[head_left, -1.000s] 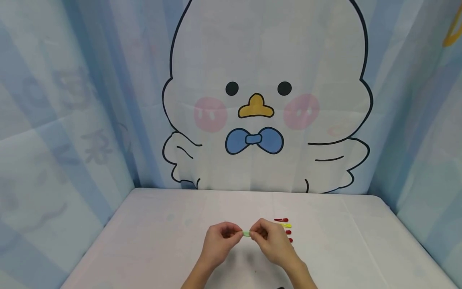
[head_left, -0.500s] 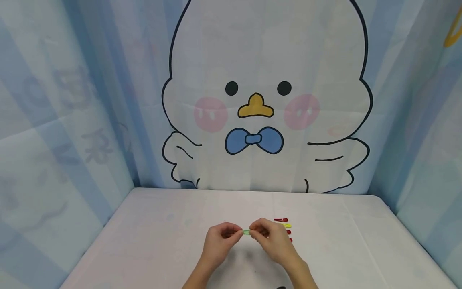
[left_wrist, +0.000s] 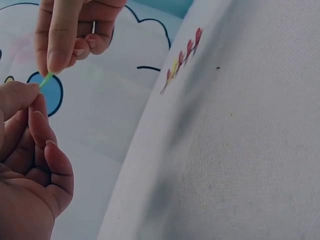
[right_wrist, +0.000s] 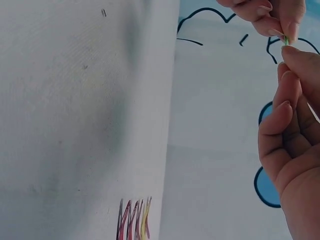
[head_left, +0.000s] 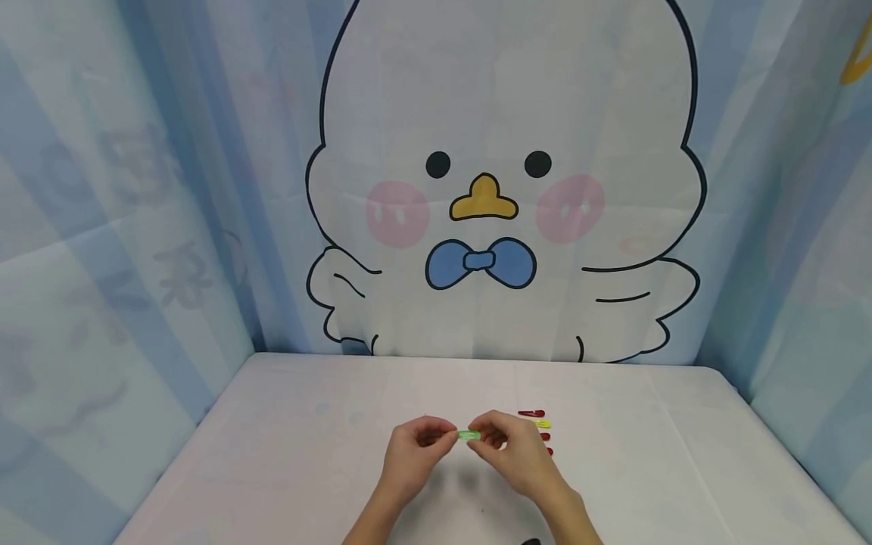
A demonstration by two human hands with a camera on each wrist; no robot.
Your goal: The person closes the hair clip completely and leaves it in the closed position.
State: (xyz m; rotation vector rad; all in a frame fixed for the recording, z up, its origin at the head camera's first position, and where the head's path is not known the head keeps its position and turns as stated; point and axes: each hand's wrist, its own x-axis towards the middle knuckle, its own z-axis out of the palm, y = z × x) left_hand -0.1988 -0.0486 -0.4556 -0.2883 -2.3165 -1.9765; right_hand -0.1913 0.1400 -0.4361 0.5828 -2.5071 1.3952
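A small light-green snap hair clip (head_left: 468,435) is held up over the table between my two hands. My left hand (head_left: 412,454) pinches its left end between thumb and forefinger. On the other side, the thumb and forefinger of my right hand (head_left: 521,458) are at the clip's right end, one above and one below it. The left wrist view has the green clip (left_wrist: 46,80) edge-on, its ends covered by fingertips. Beyond my right hand lie a red hair clip (head_left: 531,414) and a yellow one (head_left: 543,425), with more red ones partly hidden behind that hand.
The hair clips lie in a column on the white-covered table (head_left: 306,439). A dark object (head_left: 530,542) shows at the bottom edge beside my right forearm. Behind the table hangs a curtain (head_left: 477,325) with a cartoon bird, and patterned curtains flank both sides.
The right fingertips have parted slightly around the green clip, so more of it shows between the hands. The left hand has barely moved, and the clips on the table lie as before.
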